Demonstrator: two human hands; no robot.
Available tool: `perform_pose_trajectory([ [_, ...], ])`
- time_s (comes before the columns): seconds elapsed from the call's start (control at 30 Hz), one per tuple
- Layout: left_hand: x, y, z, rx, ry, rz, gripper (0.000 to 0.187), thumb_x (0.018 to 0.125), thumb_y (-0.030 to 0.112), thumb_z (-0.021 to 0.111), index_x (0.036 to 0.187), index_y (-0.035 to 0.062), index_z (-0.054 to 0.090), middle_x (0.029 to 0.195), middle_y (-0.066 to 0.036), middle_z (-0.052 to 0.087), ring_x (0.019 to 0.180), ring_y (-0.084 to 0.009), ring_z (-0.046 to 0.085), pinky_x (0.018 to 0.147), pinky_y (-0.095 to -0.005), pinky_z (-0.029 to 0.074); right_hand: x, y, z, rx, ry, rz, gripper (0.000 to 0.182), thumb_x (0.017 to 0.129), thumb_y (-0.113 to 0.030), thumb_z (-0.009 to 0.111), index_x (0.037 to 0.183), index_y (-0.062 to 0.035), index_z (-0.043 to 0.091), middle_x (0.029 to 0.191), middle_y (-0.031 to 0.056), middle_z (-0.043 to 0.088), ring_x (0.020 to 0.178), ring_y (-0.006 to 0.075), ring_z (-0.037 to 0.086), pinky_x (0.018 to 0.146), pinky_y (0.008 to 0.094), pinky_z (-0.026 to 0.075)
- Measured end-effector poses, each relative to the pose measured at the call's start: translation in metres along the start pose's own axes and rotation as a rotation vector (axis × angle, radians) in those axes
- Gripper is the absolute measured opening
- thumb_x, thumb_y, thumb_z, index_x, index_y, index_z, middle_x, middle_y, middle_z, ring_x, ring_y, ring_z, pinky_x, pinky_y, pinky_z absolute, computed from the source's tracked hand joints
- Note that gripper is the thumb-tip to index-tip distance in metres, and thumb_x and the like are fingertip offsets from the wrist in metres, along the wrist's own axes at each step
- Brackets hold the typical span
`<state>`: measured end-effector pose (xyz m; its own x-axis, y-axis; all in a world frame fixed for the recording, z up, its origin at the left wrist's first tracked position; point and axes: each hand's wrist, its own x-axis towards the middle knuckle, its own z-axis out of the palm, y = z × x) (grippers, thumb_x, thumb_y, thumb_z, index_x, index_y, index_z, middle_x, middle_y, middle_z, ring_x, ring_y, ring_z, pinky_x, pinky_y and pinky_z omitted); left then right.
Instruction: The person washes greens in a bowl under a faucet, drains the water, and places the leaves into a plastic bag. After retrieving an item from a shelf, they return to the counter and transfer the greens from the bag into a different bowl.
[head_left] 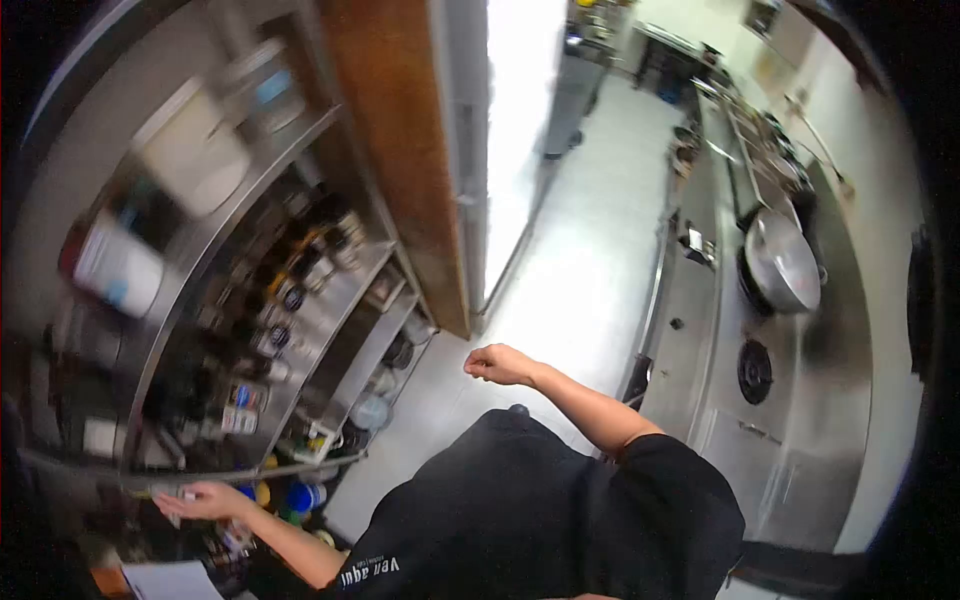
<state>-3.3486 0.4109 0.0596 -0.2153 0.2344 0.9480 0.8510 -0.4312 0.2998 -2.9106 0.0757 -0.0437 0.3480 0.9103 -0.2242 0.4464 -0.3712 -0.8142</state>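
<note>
My left hand (205, 501) is stretched out at the lower left, fingers apart and nothing seen in it. It is in front of the lower part of a metal shelf rack (300, 410), above a white sheet (170, 580). My right hand (500, 364) hangs over the pale floor (600, 220) near the middle of the view. Its fingers are curled together, and whatever they may hold is hidden. Bottles and jars (290, 295) stand on the rack's middle shelf, blurred.
White containers (120, 265) sit on the upper shelf at left. A brown wooden post (400, 130) stands beyond the rack. Along the right runs a steel counter (690, 350) with a large metal pan (782, 260) and a black burner (755, 371).
</note>
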Motion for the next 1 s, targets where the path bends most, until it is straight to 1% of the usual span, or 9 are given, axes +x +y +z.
perform_pose_trajectory([
  [0.1,-0.042,0.115,0.015,-0.003,0.030,0.196,0.044,0.096,0.014,0.053,0.134,-0.0026,0.040,0.135,-0.021,0.042,0.123,-0.0356,0.044,0.101,-0.0465,0.038,-0.021,0.044,-0.054,0.031,0.096,0.066,0.030,0.092,-0.030,0.056,0.101,-0.0042,0.066,0.084,0.0104,0.068,0.077,0.0219,0.065,0.070,0.0352,0.051],
  [0.13,-0.064,0.159,0.028,-0.272,-0.067,0.064,0.045,0.094,0.010,0.056,0.134,-0.0039,0.039,0.133,-0.021,0.043,0.123,-0.0353,0.044,0.102,-0.0465,0.037,-0.029,0.061,-0.070,0.034,0.113,0.091,0.030,0.093,-0.031,0.055,0.103,-0.0047,0.066,0.085,0.0077,0.068,0.075,0.0176,0.064,0.069,0.0330,0.051],
  [0.17,-0.077,0.211,0.034,-0.286,-0.114,0.153,0.045,0.094,0.016,0.056,0.132,-0.0031,0.041,0.131,-0.019,0.044,0.120,-0.0338,0.044,0.098,-0.0437,0.040,-0.038,0.077,-0.086,0.043,0.131,0.106,0.030,0.093,-0.031,0.055,0.103,-0.0047,0.066,0.085,0.0077,0.068,0.075,0.0176,0.064,0.069,0.0330,0.051],
  [0.2,-0.097,0.258,0.043,-0.525,-0.252,0.026,0.049,0.092,0.010,0.058,0.135,-0.0016,0.037,0.135,-0.020,0.040,0.121,-0.0331,0.044,0.097,-0.0420,0.040,-0.046,0.094,-0.104,0.075,0.194,0.116,0.029,0.092,-0.030,0.056,0.102,-0.0045,0.066,0.085,0.0077,0.068,0.075,0.0169,0.064,0.069,0.0324,0.051],
  [0.23,-0.111,0.304,0.051,-0.559,-0.323,0.108,0.052,0.092,0.007,0.057,0.137,0.0003,0.034,0.138,-0.021,0.035,0.124,-0.0325,0.042,0.099,-0.0416,0.041,-0.055,0.110,-0.120,0.111,0.257,0.125,0.028,0.092,-0.029,0.056,0.102,-0.0042,0.066,0.084,0.0077,0.068,0.075,0.0163,0.064,0.069,0.0318,0.051],
  [0.33,-0.143,0.423,0.068,-0.954,-0.464,0.174,0.055,0.089,-0.004,0.052,0.138,-0.0007,0.027,0.144,-0.019,0.023,0.130,-0.0305,0.034,0.107,-0.0412,0.036,-0.088,0.145,-0.159,0.235,0.477,0.206,0.027,0.091,-0.029,0.058,0.096,-0.0040,0.066,0.083,0.0094,0.069,0.074,0.0195,0.065,0.069,0.0327,0.051],
  [0.57,-0.198,0.631,0.078,-1.388,-0.689,0.155,0.056,0.078,-0.006,0.047,0.133,-0.0026,0.036,0.140,-0.021,0.028,0.132,-0.0343,0.028,0.110,-0.0435,0.024,-0.153,0.239,-0.232,0.518,0.765,0.363,0.027,0.092,-0.026,0.058,0.098,-0.0007,0.065,0.079,0.0058,0.066,0.067,0.0112,0.060,0.062,0.0266,0.049],
  [0.83,-0.293,0.844,0.148,-1.572,-0.760,0.204,0.060,0.070,-0.010,0.049,0.129,-0.0017,0.041,0.135,-0.024,0.034,0.129,-0.0368,0.034,0.108,-0.0423,0.030,-0.150,0.363,-0.374,0.575,1.032,0.419,0.022,0.092,-0.021,0.059,0.098,-0.0005,0.065,0.078,0.0047,0.066,0.064,0.0091,0.059,0.057,0.0223,0.047],
  [1.0,-0.314,0.993,0.193,-1.582,-0.952,0.187,0.063,0.067,-0.012,0.047,0.128,-0.0001,0.044,0.138,-0.022,0.030,0.129,-0.0369,0.033,0.106,-0.0420,0.032,-0.151,0.417,-0.485,0.537,1.058,0.536,0.019,0.093,-0.022,0.059,0.098,-0.0040,0.065,0.079,0.0007,0.064,0.063,0.0058,0.056,0.055,0.0205,0.044],
])
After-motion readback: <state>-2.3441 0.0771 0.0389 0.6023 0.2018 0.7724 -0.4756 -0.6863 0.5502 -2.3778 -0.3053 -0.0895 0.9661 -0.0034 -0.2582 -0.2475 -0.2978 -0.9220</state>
